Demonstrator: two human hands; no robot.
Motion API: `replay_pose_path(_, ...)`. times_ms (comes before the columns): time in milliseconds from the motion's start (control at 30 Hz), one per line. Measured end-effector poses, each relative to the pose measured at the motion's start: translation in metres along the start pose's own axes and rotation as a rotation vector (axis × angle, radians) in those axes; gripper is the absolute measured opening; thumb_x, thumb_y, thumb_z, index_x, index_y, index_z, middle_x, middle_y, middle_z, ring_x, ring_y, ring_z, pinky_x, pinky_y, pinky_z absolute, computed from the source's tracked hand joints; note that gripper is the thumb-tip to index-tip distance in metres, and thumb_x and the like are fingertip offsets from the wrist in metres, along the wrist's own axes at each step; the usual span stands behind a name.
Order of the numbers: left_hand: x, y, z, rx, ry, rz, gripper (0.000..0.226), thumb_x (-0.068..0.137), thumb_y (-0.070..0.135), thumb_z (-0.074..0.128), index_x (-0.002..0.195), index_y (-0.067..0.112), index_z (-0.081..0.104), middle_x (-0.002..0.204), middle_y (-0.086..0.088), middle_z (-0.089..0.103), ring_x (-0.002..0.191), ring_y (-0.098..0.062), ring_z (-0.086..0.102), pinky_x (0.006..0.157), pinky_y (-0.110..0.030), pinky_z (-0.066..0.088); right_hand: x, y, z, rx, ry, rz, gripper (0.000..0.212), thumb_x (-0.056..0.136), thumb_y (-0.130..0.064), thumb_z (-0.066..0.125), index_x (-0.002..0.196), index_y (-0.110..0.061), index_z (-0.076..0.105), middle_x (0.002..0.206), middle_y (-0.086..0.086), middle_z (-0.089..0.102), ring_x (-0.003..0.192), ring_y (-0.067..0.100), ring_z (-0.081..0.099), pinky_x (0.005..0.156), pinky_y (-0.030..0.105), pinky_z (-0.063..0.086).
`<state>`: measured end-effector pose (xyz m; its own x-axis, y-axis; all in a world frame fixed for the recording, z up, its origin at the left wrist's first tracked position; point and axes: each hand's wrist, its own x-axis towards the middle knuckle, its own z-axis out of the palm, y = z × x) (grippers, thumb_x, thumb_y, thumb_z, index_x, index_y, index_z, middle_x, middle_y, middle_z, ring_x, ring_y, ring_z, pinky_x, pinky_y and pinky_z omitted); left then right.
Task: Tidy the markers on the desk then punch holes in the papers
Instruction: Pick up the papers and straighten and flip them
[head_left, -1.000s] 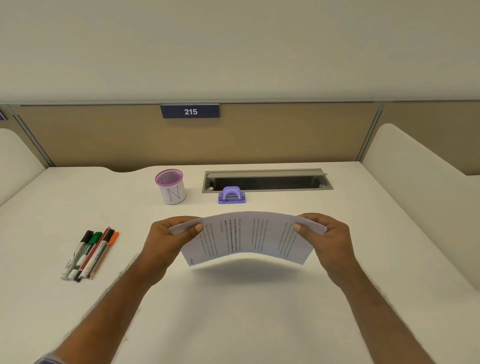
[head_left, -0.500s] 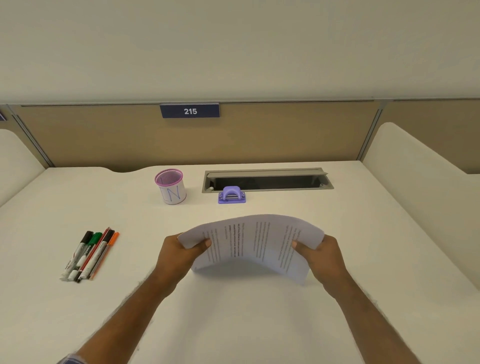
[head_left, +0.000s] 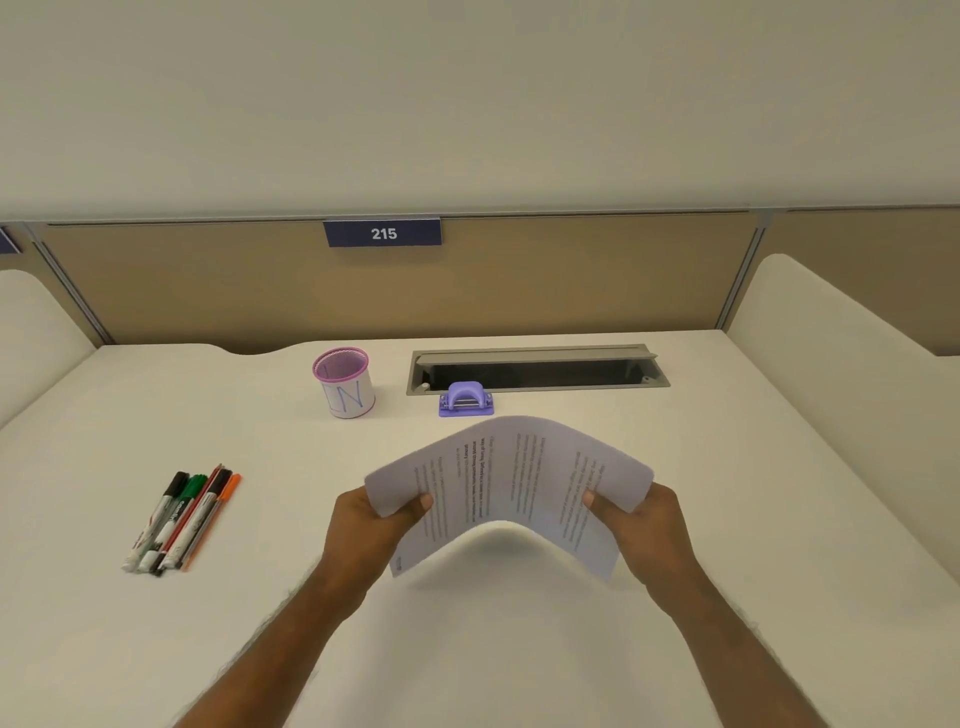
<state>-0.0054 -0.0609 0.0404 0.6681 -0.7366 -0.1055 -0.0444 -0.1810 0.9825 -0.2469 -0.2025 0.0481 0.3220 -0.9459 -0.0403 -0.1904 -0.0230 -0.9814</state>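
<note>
Holding a printed stack of papers (head_left: 511, 483) bowed into an arch above the worktop (head_left: 779, 519), the person has both ends pinched: the left hand (head_left: 371, 525) has its grip pressed on the left edge with the thumb on top, and the right hand (head_left: 641, 525) does the same on the right edge. Judging by how things lie, neither half of the task is finished. The markers (head_left: 182, 519) lie in a loose bundle on the worktop's left side, well apart from the pink mesh pen cup (head_left: 344, 382) at the back. Through its mesh the cup looks empty, though its bottom is hard to see. The purple hole punch (head_left: 466, 399) sits just beyond the papers, untouched, in front of the open cable tray (head_left: 535, 370), and no holes show in the sheets.
</note>
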Motion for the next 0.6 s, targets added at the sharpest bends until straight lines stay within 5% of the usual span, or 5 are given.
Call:
replay_pose_path(200,-0.003,0.015,0.002,0.135,0.074,0.057,0.007,0.084,0.02,0.075,0.082,0.026,0.074,0.073,0.012,0.076,0.069,-0.018,0.073,0.061,-0.029,0.059,0.0,-0.009,-0.009,-0.14,0.007,-0.022,0.04,0.078,-0.015,0.077,0.113,-0.02,0.059,0.102,-0.001,0.067,0.093,0.023,0.067,0.077,0.035,0.058)
replay_pose_path(367,-0.002,0.06,0.001,0.353,0.051,0.247,0.025,0.088,0.021,0.069,0.072,0.04,0.067,0.059,0.034,0.065,0.062,0.007,0.064,0.049,-0.008,0.046,0.004,-0.042,-0.012,-0.405,0.224,-0.184,0.082,0.077,-0.027,0.078,0.144,-0.027,0.03,0.146,0.0,0.042,0.127,0.025,0.046,0.101,0.043,0.045)
replay_pose_path(467,0.0,0.084,0.0,0.495,0.027,0.374,0.019,0.089,0.022,0.067,0.076,0.036,0.071,0.061,0.025,0.065,0.065,-0.002,0.065,0.054,-0.01,0.045,0.001,-0.06,-0.01,-0.498,0.257,-0.34,0.086,0.075,-0.03,0.078,0.145,-0.03,0.028,0.152,-0.001,0.035,0.136,0.023,0.035,0.111,0.039,0.031)
replay_pose_path(600,-0.001,0.113,0.002,0.622,-0.007,0.518,0.014,0.089,0.019,0.067,0.087,0.027,0.078,0.076,0.012,0.07,0.067,-0.009,0.061,0.058,-0.016,0.041,-0.009,-0.078,0.0,-0.494,0.138,-0.519,0.074,0.082,-0.033,0.071,0.144,-0.033,0.03,0.152,-0.003,0.035,0.135,0.015,0.03,0.108,0.033,0.031)
